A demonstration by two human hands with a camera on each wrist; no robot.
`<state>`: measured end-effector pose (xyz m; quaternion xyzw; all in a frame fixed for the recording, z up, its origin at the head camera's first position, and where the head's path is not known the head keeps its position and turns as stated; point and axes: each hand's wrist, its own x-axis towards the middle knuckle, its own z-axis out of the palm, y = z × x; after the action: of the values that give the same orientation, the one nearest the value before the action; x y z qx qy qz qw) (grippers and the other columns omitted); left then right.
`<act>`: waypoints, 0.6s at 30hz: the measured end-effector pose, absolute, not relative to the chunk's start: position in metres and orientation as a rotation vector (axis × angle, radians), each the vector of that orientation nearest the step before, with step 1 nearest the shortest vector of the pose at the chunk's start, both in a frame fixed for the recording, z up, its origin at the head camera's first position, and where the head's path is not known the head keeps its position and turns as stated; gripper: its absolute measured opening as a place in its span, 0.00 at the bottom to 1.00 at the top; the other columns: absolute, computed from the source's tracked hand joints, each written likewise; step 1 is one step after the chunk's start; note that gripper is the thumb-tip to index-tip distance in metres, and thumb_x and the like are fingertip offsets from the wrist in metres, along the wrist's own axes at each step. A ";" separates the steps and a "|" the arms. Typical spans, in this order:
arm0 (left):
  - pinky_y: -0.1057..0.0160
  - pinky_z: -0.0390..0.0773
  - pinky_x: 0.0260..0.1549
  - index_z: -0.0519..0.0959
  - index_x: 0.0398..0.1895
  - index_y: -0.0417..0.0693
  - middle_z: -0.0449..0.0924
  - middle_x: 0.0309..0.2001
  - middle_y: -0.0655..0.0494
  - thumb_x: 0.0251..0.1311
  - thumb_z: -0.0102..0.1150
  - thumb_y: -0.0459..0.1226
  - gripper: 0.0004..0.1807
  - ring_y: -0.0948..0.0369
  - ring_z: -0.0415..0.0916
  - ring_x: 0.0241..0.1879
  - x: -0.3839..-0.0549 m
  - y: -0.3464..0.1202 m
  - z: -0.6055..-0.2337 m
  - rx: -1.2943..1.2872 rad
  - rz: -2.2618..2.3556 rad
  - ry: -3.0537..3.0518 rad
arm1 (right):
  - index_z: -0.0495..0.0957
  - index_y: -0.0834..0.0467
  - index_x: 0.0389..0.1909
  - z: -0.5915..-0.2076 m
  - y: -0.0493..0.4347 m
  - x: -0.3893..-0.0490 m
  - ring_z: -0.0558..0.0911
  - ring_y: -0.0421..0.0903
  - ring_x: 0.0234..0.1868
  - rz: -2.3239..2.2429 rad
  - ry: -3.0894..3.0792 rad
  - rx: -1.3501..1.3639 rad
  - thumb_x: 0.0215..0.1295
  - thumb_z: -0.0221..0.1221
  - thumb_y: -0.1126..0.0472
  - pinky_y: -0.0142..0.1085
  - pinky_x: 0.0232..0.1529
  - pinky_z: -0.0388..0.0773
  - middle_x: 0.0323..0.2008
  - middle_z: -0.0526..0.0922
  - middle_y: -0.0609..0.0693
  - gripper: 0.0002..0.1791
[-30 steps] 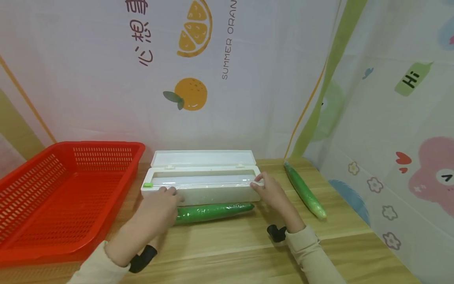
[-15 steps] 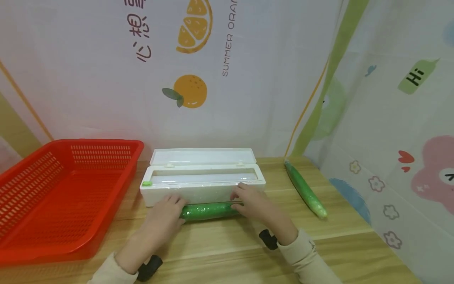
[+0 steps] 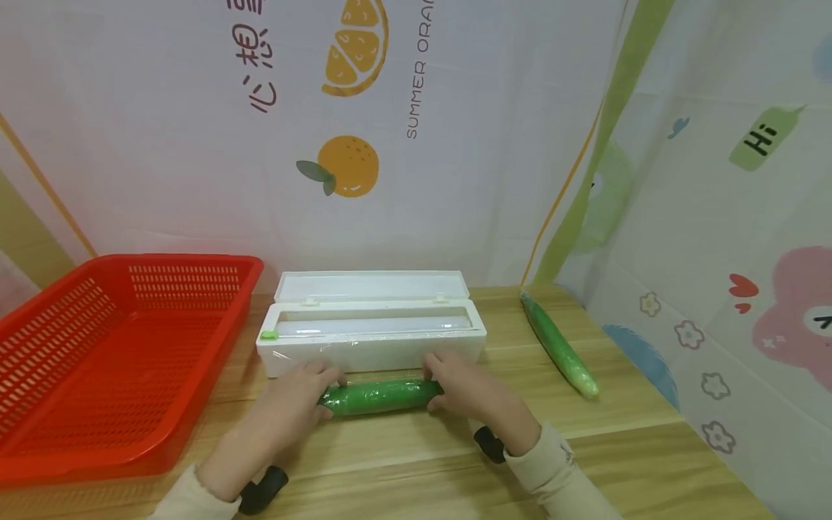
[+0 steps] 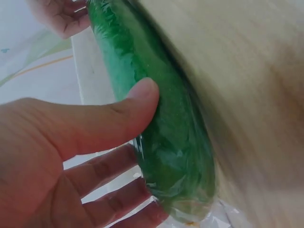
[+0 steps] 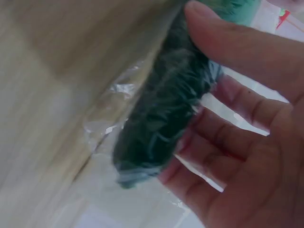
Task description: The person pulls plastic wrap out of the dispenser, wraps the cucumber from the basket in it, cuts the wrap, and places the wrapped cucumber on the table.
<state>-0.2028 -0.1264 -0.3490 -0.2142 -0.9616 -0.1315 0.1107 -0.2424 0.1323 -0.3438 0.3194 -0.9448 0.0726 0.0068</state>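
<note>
A long green cucumber (image 3: pixel 383 397), wrapped in shiny clear film, lies crosswise in front of a white cling film dispenser (image 3: pixel 370 354). My left hand (image 3: pixel 292 404) holds its left end. In the left wrist view the thumb (image 4: pixel 128 107) lies over the cucumber, with the other fingers on its far side. The right end is in my right hand (image 3: pixel 471 390). Loose film (image 5: pixel 102 123) sticks out around that tip in the right wrist view. The dispenser's lid (image 3: pixel 370 287) stands open at the back, showing a film roll (image 3: pixel 373 326) inside. A green cutter slide (image 3: pixel 269 335) sits at its left corner.
At the left stands a red plastic basket (image 3: pixel 175 375) with slatted sides. A second cucumber (image 3: pixel 559 347) lies on the wooden table (image 3: pixel 403 477) at the right. Printed cloth (image 3: pixel 455 180) hangs close behind the dispenser.
My right hand has come from the dispenser's right front corner down to the cucumber's right end. Both hands now grip the cucumber, which has shifted slightly toward me, away from the dispenser.
</note>
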 end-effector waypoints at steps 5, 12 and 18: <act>0.56 0.75 0.36 0.80 0.41 0.57 0.80 0.39 0.61 0.39 0.72 0.36 0.21 0.61 0.74 0.36 -0.197 -0.129 -0.347 -0.625 -0.421 -2.895 | 0.70 0.55 0.34 -0.339 0.131 -0.235 0.70 0.38 0.33 0.223 -3.046 0.970 0.47 0.70 0.57 0.32 0.36 0.72 0.32 0.72 0.43 0.19; 0.55 0.75 0.38 0.81 0.39 0.55 0.81 0.33 0.65 0.41 0.71 0.39 0.17 0.62 0.75 0.35 -0.192 -0.137 -0.347 -0.720 -0.539 -2.906 | 0.73 0.55 0.32 -0.330 0.129 -0.227 0.70 0.37 0.31 0.230 -3.151 0.927 0.47 0.70 0.57 0.31 0.34 0.72 0.31 0.74 0.43 0.16; 0.62 0.74 0.32 0.75 0.28 0.55 0.78 0.29 0.66 0.44 0.69 0.42 0.11 0.65 0.75 0.32 -0.197 -0.146 -0.349 -0.808 -0.703 -2.910 | 0.76 0.56 0.32 -0.325 0.129 -0.221 0.72 0.36 0.30 0.244 -3.167 0.952 0.49 0.69 0.59 0.30 0.34 0.72 0.30 0.78 0.43 0.12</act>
<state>-0.1967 -0.1458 -0.3491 -0.2606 -0.9383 -0.2265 0.0202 -0.2213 0.1287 -0.3249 0.2860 -0.9514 0.0732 -0.0872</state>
